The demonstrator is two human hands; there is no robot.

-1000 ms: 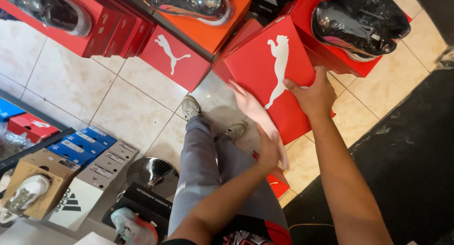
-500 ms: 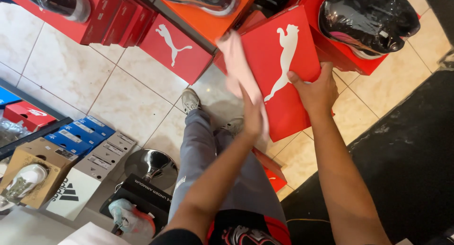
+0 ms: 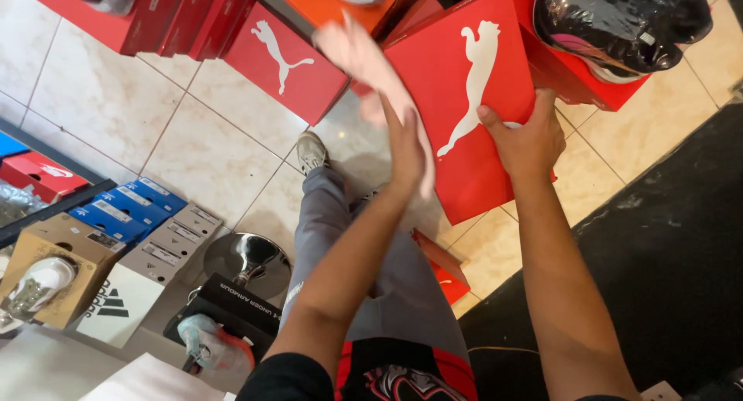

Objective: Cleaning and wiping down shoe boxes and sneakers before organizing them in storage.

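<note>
Your right hand grips one red shoebox at its lower right edge, fingers spread flat over the face with the white leaping-cat figure, thumb wrapped round the side. The box stands tilted in front of you, above the floor, its lower corner near your knees. Your left hand is held flat and upright against the box's left part, pressing one pale pink cloth to it; the cloth is blurred and trails up and to the left past the box's edge.

Beside the held box, to the left, one more red shoebox with the same white figure leans on the tiled floor. Above it lies one orange box. At the top right, one dark shoe wrapped in clear plastic sits on another red box.

Your legs in grey trousers stretch out below, with one grey sneaker clearly showing. At the lower left are three blue shoeboxes, two grey ones, one tan cardboard box with a white shoe on it, one black shoebox and one chrome stool base. A black mat covers the floor at the right.
</note>
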